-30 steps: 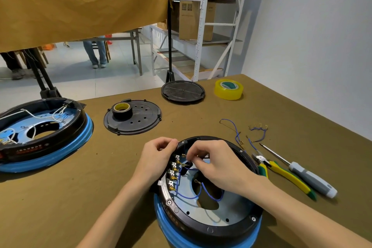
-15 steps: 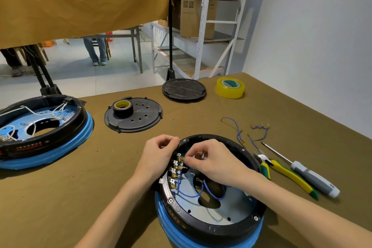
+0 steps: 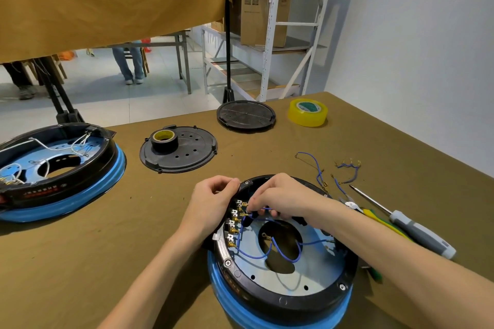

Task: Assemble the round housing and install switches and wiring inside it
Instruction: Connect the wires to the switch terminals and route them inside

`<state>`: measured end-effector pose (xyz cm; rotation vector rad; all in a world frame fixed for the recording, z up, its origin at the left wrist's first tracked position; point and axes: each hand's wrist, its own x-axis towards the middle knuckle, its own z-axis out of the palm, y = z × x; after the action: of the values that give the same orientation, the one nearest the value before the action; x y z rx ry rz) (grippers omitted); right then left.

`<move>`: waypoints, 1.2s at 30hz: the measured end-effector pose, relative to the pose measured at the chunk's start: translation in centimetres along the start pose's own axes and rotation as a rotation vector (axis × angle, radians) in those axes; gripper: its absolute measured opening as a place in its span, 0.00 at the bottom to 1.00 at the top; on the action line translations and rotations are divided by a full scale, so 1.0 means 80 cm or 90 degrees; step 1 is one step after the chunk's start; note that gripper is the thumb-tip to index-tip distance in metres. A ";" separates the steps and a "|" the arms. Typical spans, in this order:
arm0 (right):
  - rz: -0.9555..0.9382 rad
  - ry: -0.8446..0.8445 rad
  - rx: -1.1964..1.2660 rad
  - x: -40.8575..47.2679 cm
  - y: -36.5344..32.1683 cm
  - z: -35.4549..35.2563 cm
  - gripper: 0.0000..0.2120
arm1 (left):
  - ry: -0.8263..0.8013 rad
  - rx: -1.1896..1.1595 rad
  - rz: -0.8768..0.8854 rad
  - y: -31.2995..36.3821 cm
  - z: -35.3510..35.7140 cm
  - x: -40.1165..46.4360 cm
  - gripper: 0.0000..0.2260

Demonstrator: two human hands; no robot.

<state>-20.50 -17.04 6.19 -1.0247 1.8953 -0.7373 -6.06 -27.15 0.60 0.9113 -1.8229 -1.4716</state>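
Inside round black housing (image 3: 283, 299), blue wires (image 3: 254, 255)

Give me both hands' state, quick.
Left hand: grips the housing rim.
Right hand: pinches a blue wire at the switch terminals.

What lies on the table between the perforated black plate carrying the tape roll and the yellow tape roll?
In the head view, a ribbed black round cover lies between the perforated black plate and the yellow tape roll.
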 end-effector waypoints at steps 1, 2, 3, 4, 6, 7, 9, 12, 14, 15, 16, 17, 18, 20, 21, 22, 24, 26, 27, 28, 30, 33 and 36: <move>0.018 -0.008 -0.004 0.001 -0.002 -0.001 0.05 | 0.002 0.000 0.000 0.000 0.000 0.000 0.07; 0.032 -0.014 -0.008 0.002 -0.003 -0.001 0.05 | 0.003 0.001 0.000 0.000 0.000 0.000 0.07; 0.043 -0.018 -0.010 0.003 -0.003 -0.002 0.05 | 0.002 0.002 0.000 -0.001 0.000 0.000 0.07; 0.048 -0.020 -0.012 0.003 -0.003 -0.002 0.05 | 0.002 0.002 -0.001 -0.001 0.000 0.000 0.07; 0.048 -0.027 -0.013 0.003 -0.004 -0.002 0.05 | 0.001 -0.001 -0.003 -0.001 0.000 0.001 0.07; 0.046 -0.032 -0.012 0.003 -0.004 -0.003 0.04 | 0.000 -0.001 -0.003 -0.001 0.000 0.001 0.08; 0.043 -0.039 -0.007 0.003 -0.005 -0.003 0.04 | -0.001 0.000 -0.004 -0.001 0.000 0.001 0.08; 0.045 -0.038 -0.004 0.002 -0.006 -0.004 0.03 | 0.002 0.000 -0.003 -0.001 0.000 0.001 0.07; 0.046 -0.037 -0.004 0.002 -0.007 -0.004 0.03 | 0.001 0.002 -0.002 -0.001 0.000 0.001 0.07; 0.047 -0.037 -0.009 0.002 -0.007 -0.004 0.04 | 0.000 0.001 -0.003 -0.001 0.000 0.000 0.07; 0.047 -0.035 -0.015 0.003 -0.007 -0.004 0.05 | 0.000 0.001 -0.002 -0.001 0.000 0.000 0.07; 0.047 -0.031 -0.020 0.004 -0.007 -0.003 0.06 | 0.000 0.002 -0.001 -0.001 0.000 0.000 0.07; 0.047 -0.029 -0.023 0.004 -0.007 -0.003 0.06 | 0.001 0.002 0.001 -0.001 0.000 0.000 0.07; 0.049 -0.027 -0.023 0.005 -0.006 -0.003 0.05 | 0.001 0.003 0.001 0.000 0.000 0.000 0.07; 0.049 -0.027 -0.021 0.005 -0.006 -0.003 0.05 | 0.001 0.003 -0.001 0.000 0.000 0.000 0.07; 0.048 -0.026 -0.021 0.005 -0.006 -0.003 0.04 | 0.001 0.002 -0.003 -0.001 0.000 0.000 0.07; 0.045 -0.023 -0.026 0.005 -0.004 -0.002 0.04 | -0.001 0.000 -0.006 -0.001 0.000 0.000 0.07; 0.044 -0.022 -0.028 0.005 -0.004 -0.002 0.05 | -0.001 0.003 -0.005 -0.001 0.000 0.000 0.07; 0.045 -0.022 -0.028 0.005 -0.004 -0.001 0.06 | 0.000 0.005 -0.004 -0.001 0.000 0.000 0.07; 0.045 -0.022 -0.027 0.005 -0.004 -0.001 0.05 | 0.002 0.006 -0.005 -0.001 0.000 0.000 0.07; 0.047 -0.024 -0.016 0.005 -0.004 -0.002 0.04 | 0.002 0.003 -0.009 0.000 0.000 -0.001 0.07; 0.047 -0.024 -0.008 0.006 -0.003 -0.003 0.04 | 0.003 0.006 -0.009 0.001 0.000 -0.002 0.07; 0.044 -0.021 -0.016 0.008 -0.002 -0.002 0.05 | 0.002 0.011 -0.007 0.001 -0.001 -0.001 0.07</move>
<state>-20.80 -17.65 6.12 -0.9765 1.9063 -0.6545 -5.99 -27.10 0.70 0.9319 -1.8342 -1.4627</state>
